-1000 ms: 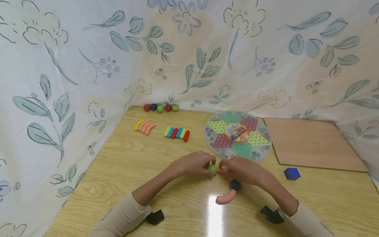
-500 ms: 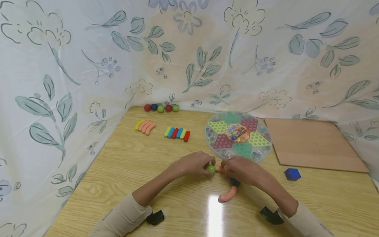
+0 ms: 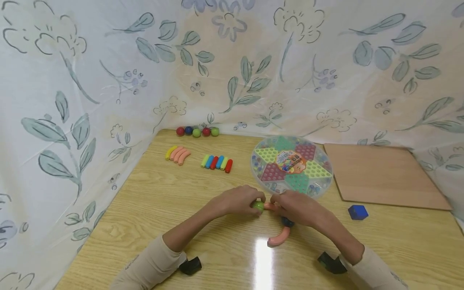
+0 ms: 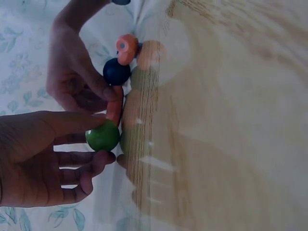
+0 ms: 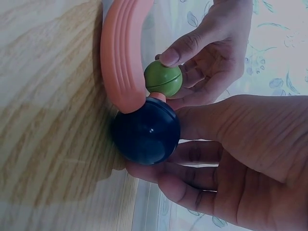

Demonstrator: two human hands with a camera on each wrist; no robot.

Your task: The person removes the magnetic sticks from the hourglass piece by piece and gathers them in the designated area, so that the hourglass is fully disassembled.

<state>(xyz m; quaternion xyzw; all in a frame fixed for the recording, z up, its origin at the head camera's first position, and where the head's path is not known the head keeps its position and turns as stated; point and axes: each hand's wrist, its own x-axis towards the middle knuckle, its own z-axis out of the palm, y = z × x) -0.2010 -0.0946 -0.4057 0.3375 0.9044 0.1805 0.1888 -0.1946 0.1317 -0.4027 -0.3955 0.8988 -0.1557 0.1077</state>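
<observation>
My left hand (image 3: 241, 200) pinches a green ball (image 4: 102, 136) between thumb and fingers, low over the table. A short pink curved rod (image 4: 115, 102) meets this ball, and its other end runs to a dark blue ball (image 5: 146, 131). My right hand (image 3: 299, 207) grips that rod close to the blue ball, covering part of it in the head view. From the blue ball a second pink curved rod (image 3: 279, 238), ribbed along its length, bends toward the table's front. Rods and balls form one joined chain.
Behind the hands lies a round Chinese checkers set (image 3: 291, 165). A brown board (image 3: 384, 175) and a blue cube (image 3: 357, 212) are on the right. Back left are a row of balls (image 3: 197, 132), curved rods (image 3: 178, 155) and short coloured tubes (image 3: 216, 162).
The rod in my right hand has straightened toward the green ball, which shifted slightly left. The blue ball moved a little away from me, the lower rod slightly right. Over the last half second, almost nothing moved.
</observation>
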